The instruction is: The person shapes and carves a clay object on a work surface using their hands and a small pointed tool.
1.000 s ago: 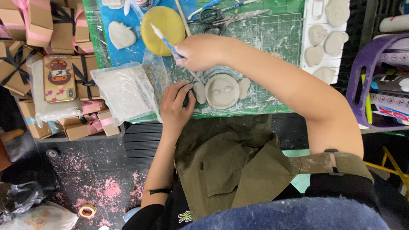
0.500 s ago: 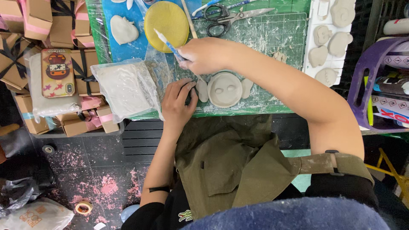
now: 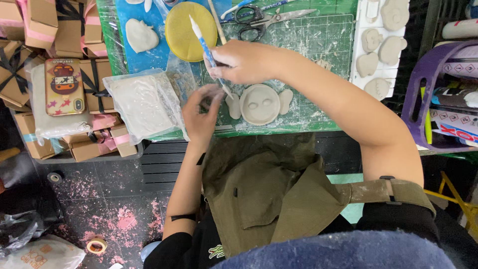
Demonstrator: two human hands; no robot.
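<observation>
Green mat (image 3: 318, 40): right hand (image 3: 244, 62) w/ tool (image 3: 206, 47), clay face (image 3: 260, 104).

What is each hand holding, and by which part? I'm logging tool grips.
The right hand grips a blue-and-white modelling tool near its lower end, tip at the clay face. The left hand holds nothing clearly visible.

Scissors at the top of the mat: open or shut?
Shut: the scissors lie flat on the green cutting mat, blades together in one point.
</observation>
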